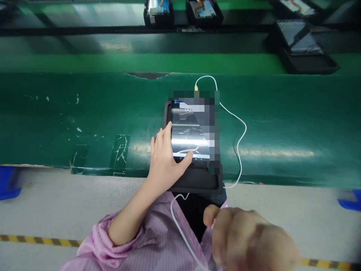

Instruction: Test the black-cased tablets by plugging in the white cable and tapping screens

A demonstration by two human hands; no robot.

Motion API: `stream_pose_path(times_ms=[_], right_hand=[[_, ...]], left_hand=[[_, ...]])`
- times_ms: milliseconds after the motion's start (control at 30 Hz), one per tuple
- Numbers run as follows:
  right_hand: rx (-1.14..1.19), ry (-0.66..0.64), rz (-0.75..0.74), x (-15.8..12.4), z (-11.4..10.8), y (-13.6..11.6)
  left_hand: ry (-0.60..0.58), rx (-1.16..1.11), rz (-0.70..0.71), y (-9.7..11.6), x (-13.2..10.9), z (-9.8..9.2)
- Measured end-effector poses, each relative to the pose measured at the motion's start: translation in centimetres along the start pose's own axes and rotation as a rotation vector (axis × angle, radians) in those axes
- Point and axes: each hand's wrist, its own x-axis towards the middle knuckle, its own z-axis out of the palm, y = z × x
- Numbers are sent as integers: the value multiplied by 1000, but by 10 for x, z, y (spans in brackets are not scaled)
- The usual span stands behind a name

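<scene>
A tablet (pixel 186 130) with a lit, reflective screen lies in a black tray (pixel 197 180) at the edge of the green table; its right side is pixelated. My left hand (pixel 166 158) rests on the left edge of the tablet with fingers spread and the thumb over the lower screen. My right hand (pixel 251 237), large and blurred, is raised close to the camera at the lower right, fingers curled around something white, mostly hidden. A white cable (pixel 241 145) loops from above the tablet down the right side, and a white cable stretch (pixel 180 226) hangs over my shirt towards my right hand.
Across the green table (pixel 70 124), a black tray with a device (pixel 300 37) sits at the upper right. Two more trays with opened devices (pixel 158 7) (pixel 202 8) stand at the top. Blue objects (pixel 8 182) show beyond the table's front edge.
</scene>
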Motion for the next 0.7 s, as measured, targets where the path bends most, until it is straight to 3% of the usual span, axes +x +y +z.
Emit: stream_pose_path(times_ms=[133, 300, 533, 700], right_hand=[[63, 40, 9, 3, 11, 17], [226, 154, -109, -3, 11, 23], [159, 15, -108, -1, 12, 26], [-17, -77, -90, -4, 7, 30]], left_hand=[[7, 24, 20, 1, 0, 0], [10, -5, 7, 2, 1, 1], [11, 7, 9, 1, 1, 1], [-17, 15, 5, 1, 1, 0]])
